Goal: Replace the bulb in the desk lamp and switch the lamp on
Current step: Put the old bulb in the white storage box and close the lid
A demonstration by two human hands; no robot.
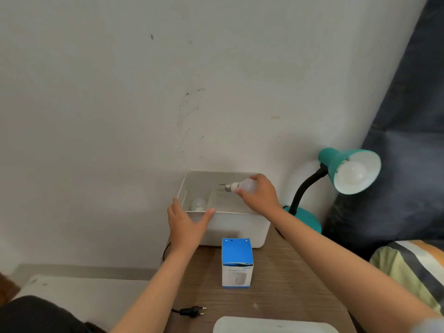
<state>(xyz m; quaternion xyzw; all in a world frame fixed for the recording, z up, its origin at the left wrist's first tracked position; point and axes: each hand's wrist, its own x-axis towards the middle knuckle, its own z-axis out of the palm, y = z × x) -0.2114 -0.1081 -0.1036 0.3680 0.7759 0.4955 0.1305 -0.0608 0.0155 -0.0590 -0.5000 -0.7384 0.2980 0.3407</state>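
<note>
Right hand (260, 197) holds a smooth white bulb (243, 186) by its round glass part above the white plastic box (240, 227), metal screw base pointing left. Left hand (186, 223) rests with straight fingers on the box's front corner. Another round bulb (198, 204) lies inside. A frosted bulb (353, 175) sits in the teal lamp (336, 164) shade. A blue cardboard carton (237, 263) stands on the wood-grain table (276, 284), near a black plug (193, 311).

wall (120, 92): pale, scuffed with dark marks near centre
dark cushion (408, 131): at 3 o'clock, leaning against the wall
striped fabric (413, 267): at 4 o'clock, yellow, grey and orange bands
white lid (274, 325): at 6 o'clock, flat on the wooden table (276, 280)
</note>
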